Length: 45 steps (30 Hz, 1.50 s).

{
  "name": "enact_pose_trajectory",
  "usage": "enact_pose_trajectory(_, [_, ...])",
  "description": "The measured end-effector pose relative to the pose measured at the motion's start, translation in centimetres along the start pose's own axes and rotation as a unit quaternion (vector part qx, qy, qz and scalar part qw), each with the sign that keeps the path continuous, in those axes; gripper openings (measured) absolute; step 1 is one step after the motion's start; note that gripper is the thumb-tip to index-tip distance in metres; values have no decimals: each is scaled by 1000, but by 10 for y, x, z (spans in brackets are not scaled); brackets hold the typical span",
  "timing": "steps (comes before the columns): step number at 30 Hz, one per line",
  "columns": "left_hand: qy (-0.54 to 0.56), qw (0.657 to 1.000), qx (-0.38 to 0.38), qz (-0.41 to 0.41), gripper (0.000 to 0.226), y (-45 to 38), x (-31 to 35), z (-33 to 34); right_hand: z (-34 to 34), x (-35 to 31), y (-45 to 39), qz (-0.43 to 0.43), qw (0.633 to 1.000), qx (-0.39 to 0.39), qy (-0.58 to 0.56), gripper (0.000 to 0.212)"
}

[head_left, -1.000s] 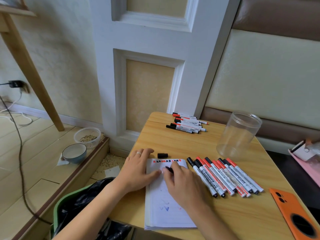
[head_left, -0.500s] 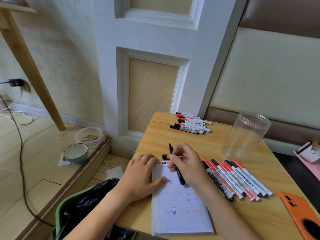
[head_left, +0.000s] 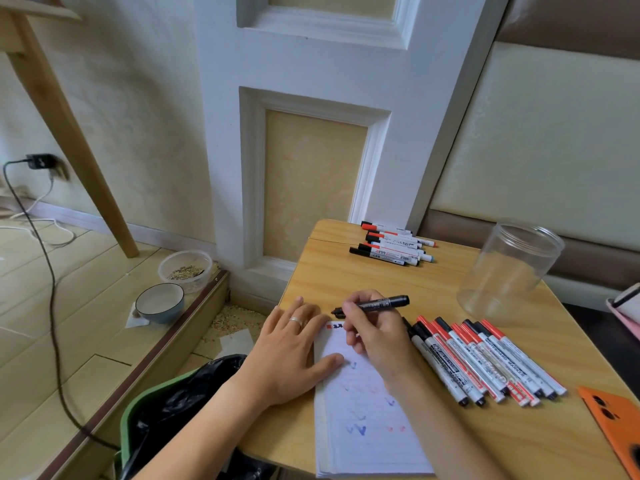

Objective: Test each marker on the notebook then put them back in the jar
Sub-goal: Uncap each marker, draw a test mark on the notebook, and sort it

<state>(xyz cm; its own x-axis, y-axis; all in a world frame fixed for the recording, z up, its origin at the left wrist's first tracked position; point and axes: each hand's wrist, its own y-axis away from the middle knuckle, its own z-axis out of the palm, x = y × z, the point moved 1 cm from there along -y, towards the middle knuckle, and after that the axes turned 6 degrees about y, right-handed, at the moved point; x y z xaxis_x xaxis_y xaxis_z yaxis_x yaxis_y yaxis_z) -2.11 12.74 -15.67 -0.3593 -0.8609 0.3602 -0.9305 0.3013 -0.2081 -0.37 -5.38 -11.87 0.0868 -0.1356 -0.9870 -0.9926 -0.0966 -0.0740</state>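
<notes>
My right hand (head_left: 372,336) grips a black marker (head_left: 384,303), held nearly level above the top of the open notebook (head_left: 367,431), its tip end pointing left at the black cap (head_left: 336,311) lying on the table. My left hand (head_left: 291,355) lies flat, fingers spread, pressing the notebook's left edge. The page carries blue and red test marks. A row of several red and black markers (head_left: 485,358) lies right of the notebook. Another pile of markers (head_left: 394,247) sits at the far edge. The clear plastic jar (head_left: 509,268) stands upright with nothing inside, at the back right.
The small wooden table (head_left: 346,271) stands against a white panelled wall. An orange phone case (head_left: 616,424) lies at the right front. A green bin with a black bag (head_left: 173,407) stands below left. Two bowls (head_left: 173,285) sit on the floor.
My right hand lifted the marker off the page and turned it from upright to nearly level, its tip now by the cap. The left hand stayed on the notebook.
</notes>
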Motion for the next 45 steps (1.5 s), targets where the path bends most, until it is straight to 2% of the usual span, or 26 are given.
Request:
enact_pose_trajectory(6, [-23,999,-41,-11,81,1,-3,-5,-1,0,4,-7,994,30,101,8])
enact_pose_trajectory(10, [-14,998,-53,-14,82,1,-9,-7,-4,-2,7,4,988,33,152,16])
enact_pose_trajectory(26, [15,999,-49,-14,83,0,-8,-5,0,-10,-2,35,996,-3,76,8])
enact_pose_trajectory(32, [8,999,-44,-11,84,0,-8,-4,-10,-17,-8,54,994,-20,88,6])
enact_pose_trajectory(37, [-15,999,-42,-8,84,0,-7,-4,0,-3,2,41,995,10,91,13])
enact_pose_trajectory(45, [-14,999,-47,-8,90,2,-4,-4,5,1,5,29,991,26,130,13])
